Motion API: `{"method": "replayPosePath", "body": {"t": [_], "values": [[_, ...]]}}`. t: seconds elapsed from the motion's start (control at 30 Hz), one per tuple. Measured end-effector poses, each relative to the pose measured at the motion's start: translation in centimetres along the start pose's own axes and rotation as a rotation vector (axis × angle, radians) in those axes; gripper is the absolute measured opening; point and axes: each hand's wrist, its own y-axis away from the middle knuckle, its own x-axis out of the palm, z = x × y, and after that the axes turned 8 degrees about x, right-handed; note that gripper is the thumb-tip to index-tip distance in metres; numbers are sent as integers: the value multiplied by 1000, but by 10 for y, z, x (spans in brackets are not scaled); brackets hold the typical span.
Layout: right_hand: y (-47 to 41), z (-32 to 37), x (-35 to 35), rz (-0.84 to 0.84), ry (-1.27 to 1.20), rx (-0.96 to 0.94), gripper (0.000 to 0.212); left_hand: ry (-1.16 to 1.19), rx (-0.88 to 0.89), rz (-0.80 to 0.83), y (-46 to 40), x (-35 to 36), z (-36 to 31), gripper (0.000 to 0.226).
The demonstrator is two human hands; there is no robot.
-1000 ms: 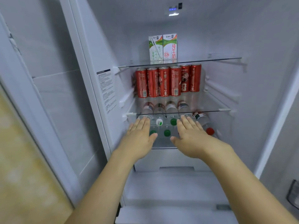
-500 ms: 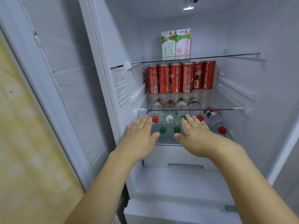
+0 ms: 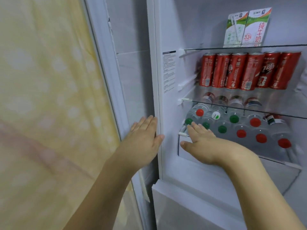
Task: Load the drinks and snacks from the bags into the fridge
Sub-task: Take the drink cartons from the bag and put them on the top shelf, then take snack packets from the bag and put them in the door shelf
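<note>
- Head view: the left hand [image 3: 142, 140] is flat and wide, holding nothing, by the fridge [image 3: 156, 80] frame.
- The right hand [image 3: 201, 143] is flat too, fingers just reaching the lying water bottles [image 3: 240, 130] on the low shelf.
- Red cans [image 3: 249, 71] stand on the shelf above, milk cartons [image 3: 245, 27] on top.

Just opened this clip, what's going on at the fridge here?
A person stands at an open fridge that is already stocked: two milk cartons on the top shelf, a row of red cans below, and water bottles lying on their sides beneath that. Both hands are empty with straight fingers. The left hand is at the fridge's left edge; the right hand reaches in toward the leftmost bottles.
</note>
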Motion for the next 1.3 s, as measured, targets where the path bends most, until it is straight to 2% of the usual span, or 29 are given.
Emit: {"method": "replayPosePath", "body": {"t": [0.23,0.57,0.87,1.3], "values": [[21,59,12,25,38,-192,67,-65,-182,-51,67,-29,21,63],[53,141,28,65,80,-378,69,-159,-328,-84,151,-60,48,64],[61,181,38,80,151,-519,69,-188,-507,-72,205,-72,48,63],[78,253,65,95,258,-882,68,-217,-865,-130,282,-76,42,65]]}}
